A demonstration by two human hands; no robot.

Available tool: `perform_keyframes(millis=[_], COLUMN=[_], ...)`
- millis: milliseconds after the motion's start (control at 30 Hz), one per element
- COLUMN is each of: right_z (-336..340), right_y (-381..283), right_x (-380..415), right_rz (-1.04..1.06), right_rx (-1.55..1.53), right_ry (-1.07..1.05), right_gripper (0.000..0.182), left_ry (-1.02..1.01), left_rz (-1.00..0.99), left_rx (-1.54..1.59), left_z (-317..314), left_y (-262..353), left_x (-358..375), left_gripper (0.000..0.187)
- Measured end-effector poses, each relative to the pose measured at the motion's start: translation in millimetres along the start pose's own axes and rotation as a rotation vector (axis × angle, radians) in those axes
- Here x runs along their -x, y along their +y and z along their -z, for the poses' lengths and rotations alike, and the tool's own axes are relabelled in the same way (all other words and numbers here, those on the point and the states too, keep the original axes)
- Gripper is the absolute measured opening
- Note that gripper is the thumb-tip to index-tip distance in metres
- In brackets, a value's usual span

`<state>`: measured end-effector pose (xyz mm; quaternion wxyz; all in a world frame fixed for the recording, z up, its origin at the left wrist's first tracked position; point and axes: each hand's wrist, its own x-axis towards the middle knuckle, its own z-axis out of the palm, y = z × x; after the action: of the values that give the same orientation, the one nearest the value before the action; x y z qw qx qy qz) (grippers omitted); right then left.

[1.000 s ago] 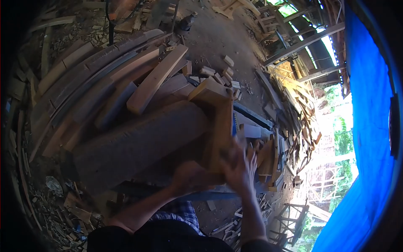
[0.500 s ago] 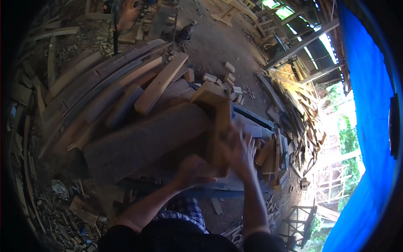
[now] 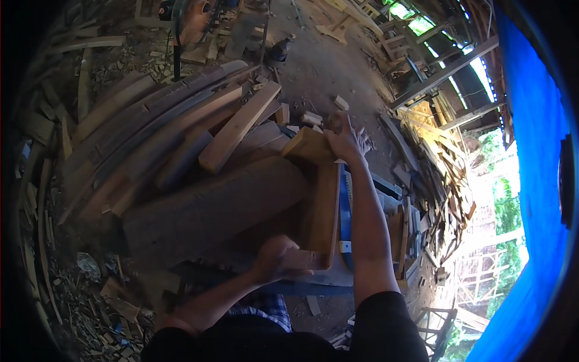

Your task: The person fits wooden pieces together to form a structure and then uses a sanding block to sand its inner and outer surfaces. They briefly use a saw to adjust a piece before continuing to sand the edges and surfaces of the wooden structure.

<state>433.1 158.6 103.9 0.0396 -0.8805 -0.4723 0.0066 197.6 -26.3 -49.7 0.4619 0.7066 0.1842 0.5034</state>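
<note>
At centre frame, on top of the timber stack, lies the wooden block (image 3: 319, 202), a thick squared length of pale wood running away from me. I have my left hand (image 3: 278, 260) clasped on its near end, fingers wrapped around the lower corner. My right hand (image 3: 345, 140), arm stretched full length along the block's right side, is closed over its far end. Beneath and to the left of the block rests a large dark slab (image 3: 211, 208), touching it. Beyond that a pale plank (image 3: 240, 128) lies slantwise over a heap of curved boards (image 3: 145, 120). A blue metal rail (image 3: 345, 205) shows just right of the block, under my forearm. Loose offcuts (image 3: 312, 117) are scattered on the dirt floor near the right hand. A blue tarpaulin (image 3: 531, 181) fills the right edge.
</note>
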Motion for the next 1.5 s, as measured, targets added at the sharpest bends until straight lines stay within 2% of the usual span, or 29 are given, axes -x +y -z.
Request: perform_keyframes(millis=[100, 167, 267, 367, 400, 467, 633, 733, 800, 933, 1000, 1100, 1133, 1167, 1233, 1267, 1333, 1433, 1467, 1500], right_z=[-6.2, -4.6, 12.2, 21.9, 20.0, 9.1, -18.2, 0.6, -8.5, 5.4, 27.4, 34.6, 23.5, 7.1, -6.4, -30.7, -7.8, -10.5, -7.9, -8.6], right_y=[21.2, 35.4, 40.9, 40.2, 40.6, 38.4, 39.7, 17.4, 38.9, 51.3, 40.5, 37.7, 42.7, 48.7, 53.3, 63.9, 32.6, 36.4, 41.3, 47.1], right_x=[49.0, 126.6, 253.5, 289.8, 274.4, 215.5, 1.1, 7.2, 47.4, 225.0, 290.0, 278.2, 253.0, 211.0, 108.4, 52.7, -0.7, -23.4, -0.5, 31.6], right_rz=[-0.012, 0.061, 0.141, 0.065, 0.068, 0.099, -0.042, -0.112, -0.012, 0.047, -0.005, -0.025, -0.005, 0.016, -0.007, 0.01, -0.124, -0.166, -0.2, -0.129], right_rx=[-0.076, -0.019, 0.034, -0.004, 0.002, 0.033, -0.159, -0.041, -0.099, -0.077, -0.026, -0.104, -0.094, -0.088, -0.166, -0.206, -0.169, -0.173, -0.199, -0.303], right_ry=[0.058, 0.037, 0.025, -0.076, -0.078, 0.067, 0.036, 0.013, 0.036, 0.007, -0.12, -0.183, -0.087, 0.007, -0.039, 0.039, -0.053, -0.123, -0.111, -0.116], right_gripper=[0.075, 0.076, 0.079, 0.078, 0.078, 0.077, 0.074, 0.075, 0.074, 0.083, 0.083, 0.081, 0.08, 0.079, 0.082, 0.079, 0.078, 0.077, 0.077, 0.077], left_ry=[0.001, -0.003, -0.005, -0.037, -0.033, -0.025, 0.008, 0.026, -0.004, -0.077, -0.043, -0.008, -0.006, -0.008, 0.05, 0.043, 0.0, -0.003, -0.046, -0.029], left_rz=[0.05, 0.107, 0.037, 0.009, 0.005, 0.012, -0.005, -0.016, -0.001, 0.025, -0.009, -0.037, -0.043, -0.041, -0.073, -0.072, -0.008, -0.016, -0.027, 0.019], left_rx=[0.047, 0.104, 0.008, -0.017, -0.021, -0.033, 0.039, 0.05, 0.027, -0.084, -0.035, 0.004, 0.001, -0.012, 0.023, -0.001, 0.027, 0.046, 0.046, 0.039], left_z=[0.3, 1.8, 3.5, 5.6, 3.3, -3.3, -0.9, -3.6, 0.7, 3.0, -1.6, -5.5, -3.1, -1.9, -2.2, -2.1, -1.7, -3.1, -3.4, -4.0], left_y=[6.5, 9.8, 10.0, 6.1, 2.4, -5.0, -1.5, -4.0, 0.9, 3.8, -9.7, -11.3, -9.0, -6.6, -4.2, -4.7, -4.1, -3.6, -1.3, -0.3], left_x=[-1.3, 0.8, -1.3, -4.4, -0.9, 3.7, 0.8, 2.4, 0.1, 0.0, 8.6, 7.5, 5.9, 5.3, 1.0, 1.3, 4.1, 5.4, 8.0, 8.8], left_gripper=[0.061, 0.057, 0.062, 0.063, 0.064, 0.065, 0.069, 0.068, 0.068, 0.07, 0.07, 0.069, 0.069, 0.069, 0.068, 0.068, 0.071, 0.072, 0.072, 0.072])
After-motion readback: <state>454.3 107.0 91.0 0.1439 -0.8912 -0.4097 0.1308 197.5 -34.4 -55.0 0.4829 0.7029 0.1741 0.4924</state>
